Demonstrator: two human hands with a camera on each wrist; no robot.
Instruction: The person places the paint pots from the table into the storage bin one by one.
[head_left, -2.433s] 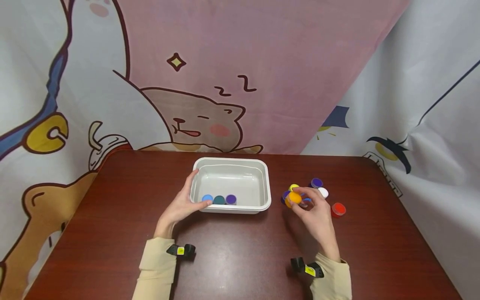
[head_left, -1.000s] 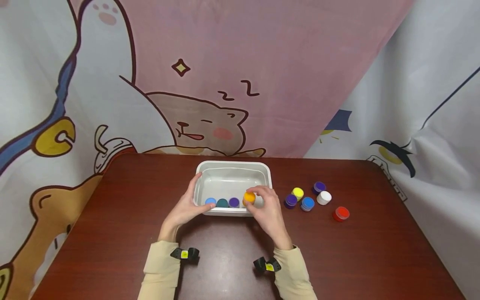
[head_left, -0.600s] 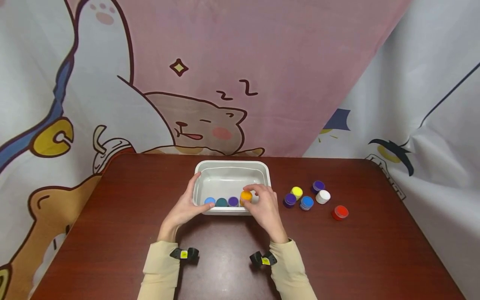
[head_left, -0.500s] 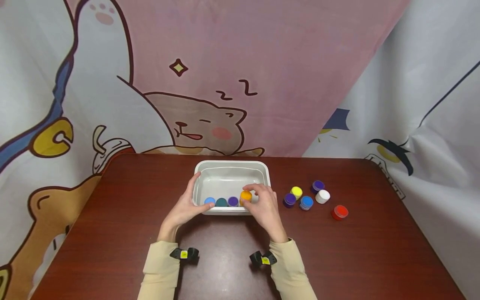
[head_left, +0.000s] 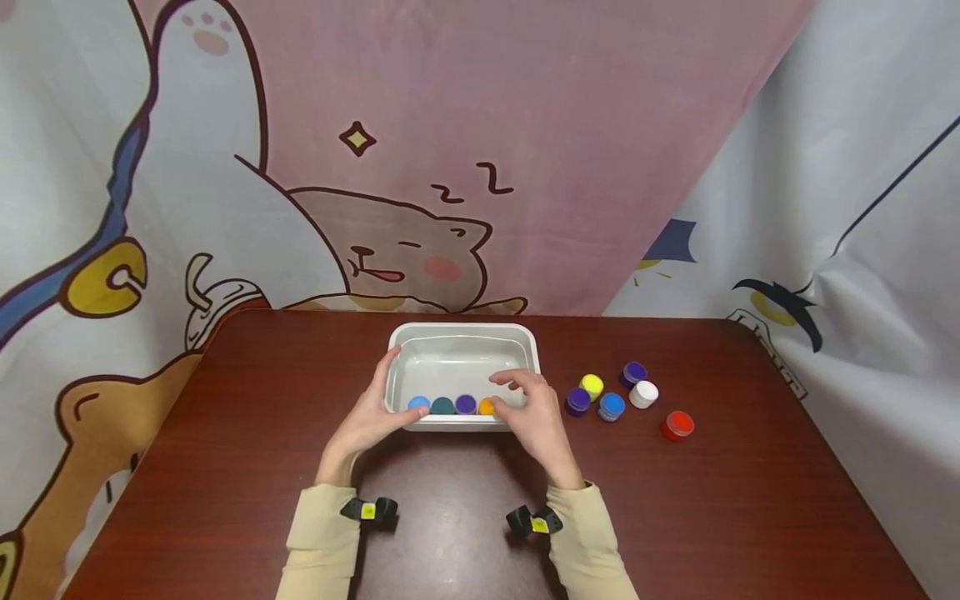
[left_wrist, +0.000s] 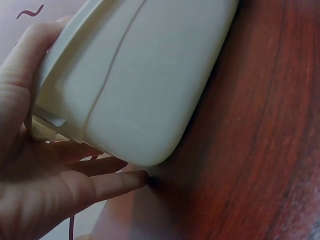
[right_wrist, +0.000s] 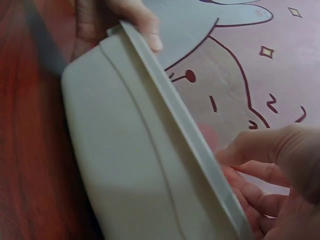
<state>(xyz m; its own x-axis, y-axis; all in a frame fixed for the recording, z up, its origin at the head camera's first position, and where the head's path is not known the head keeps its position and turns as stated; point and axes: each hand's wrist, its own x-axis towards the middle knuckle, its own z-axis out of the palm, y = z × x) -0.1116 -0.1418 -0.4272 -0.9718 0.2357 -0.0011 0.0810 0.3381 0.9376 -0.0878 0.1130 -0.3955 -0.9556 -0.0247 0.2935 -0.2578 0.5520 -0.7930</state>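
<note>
A white plastic tray (head_left: 465,327) stands on the table. My left hand (head_left: 369,417) grips its front left corner, thumb over the near rim and fingers along the outer side; the left wrist view shows that hand (left_wrist: 55,165) against the outer wall. Along the inside of the near wall sit a light blue paint pot (head_left: 419,402), a dark green paint pot (head_left: 442,406), a purple paint pot (head_left: 466,404) and an orange paint pot (head_left: 486,407). Just right of the orange pot, my right hand (head_left: 536,417) hovers over the tray, thumb and fingers spread apart and holding nothing.
Right of the tray, on the brown table (head_left: 450,517), stand a yellow pot (head_left: 592,385), two purple pots, one in front (head_left: 577,402) and one behind (head_left: 633,374), a blue pot (head_left: 611,406), a white pot (head_left: 643,394) and a red pot (head_left: 678,425). A cartoon-printed cloth (head_left: 562,167) hangs behind.
My right hand has carried the orange paint pot left from the group into the tray, set it beside the purple one and let go. The left hand keeps its grip on the tray.
</note>
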